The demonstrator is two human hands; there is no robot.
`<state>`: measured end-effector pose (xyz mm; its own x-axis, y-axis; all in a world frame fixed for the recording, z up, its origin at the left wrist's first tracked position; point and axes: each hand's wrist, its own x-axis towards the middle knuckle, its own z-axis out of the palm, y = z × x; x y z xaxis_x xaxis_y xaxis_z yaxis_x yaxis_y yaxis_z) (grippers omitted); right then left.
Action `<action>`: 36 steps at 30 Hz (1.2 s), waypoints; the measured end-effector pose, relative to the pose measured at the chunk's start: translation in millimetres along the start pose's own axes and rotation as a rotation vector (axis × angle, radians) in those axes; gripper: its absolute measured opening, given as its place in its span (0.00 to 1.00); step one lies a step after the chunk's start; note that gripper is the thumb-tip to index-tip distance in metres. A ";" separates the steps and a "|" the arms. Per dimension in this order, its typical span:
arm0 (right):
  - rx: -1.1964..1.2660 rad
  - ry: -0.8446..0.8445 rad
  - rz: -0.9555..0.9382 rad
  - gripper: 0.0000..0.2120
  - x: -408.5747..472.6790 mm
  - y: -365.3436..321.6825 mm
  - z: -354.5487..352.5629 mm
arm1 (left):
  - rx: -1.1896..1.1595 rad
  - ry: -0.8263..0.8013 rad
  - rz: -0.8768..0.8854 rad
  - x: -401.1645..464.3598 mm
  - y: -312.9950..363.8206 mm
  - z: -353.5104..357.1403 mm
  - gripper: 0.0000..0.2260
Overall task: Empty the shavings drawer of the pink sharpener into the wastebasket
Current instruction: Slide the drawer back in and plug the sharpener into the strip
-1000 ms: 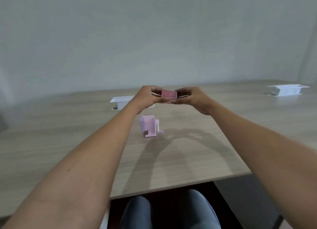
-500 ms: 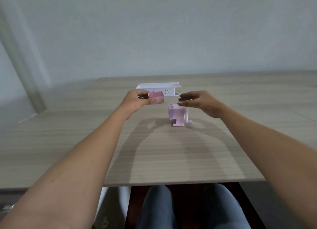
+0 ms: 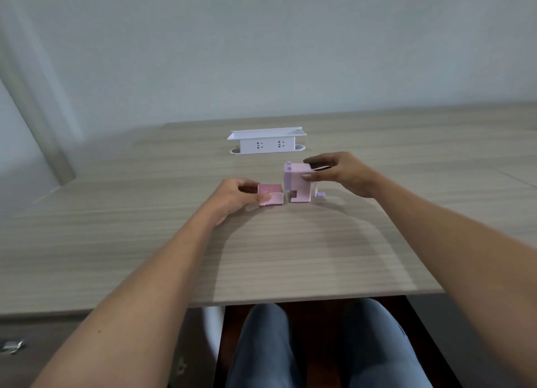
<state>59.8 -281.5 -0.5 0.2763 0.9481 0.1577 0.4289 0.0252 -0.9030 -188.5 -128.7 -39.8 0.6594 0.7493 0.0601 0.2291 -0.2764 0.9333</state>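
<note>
Drawer (image 3: 270, 194) just left of sharpener (image 3: 299, 182), socket box (image 3: 266, 141) behind

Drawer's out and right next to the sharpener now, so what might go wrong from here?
The left hand pinches the small pink drawer by one end only; it may tilt and jam at the slot. The right hand grips the pink sharpener up high, so a push could tip it. No wastebasket is visible.

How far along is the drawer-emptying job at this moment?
The drawer is out of the pink sharpener. The left hand holds it beside the empty slot; the right hand steadies the sharpener. The drawer's contents can't be made out and no wastebasket shows, so dumping is unconfirmed; reinserting remains.
</note>
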 end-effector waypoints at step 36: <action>0.063 -0.011 0.019 0.27 6.9 20.4 3.2 | -0.024 -0.027 0.130 28.3 20.4 44.3 0.27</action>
<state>67.7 -273.4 -19.1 0.2741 0.9520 0.1366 0.3691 0.0270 -0.9290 -133.4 -139.8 -34.6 0.7014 0.6916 0.1722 0.1234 -0.3558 0.9264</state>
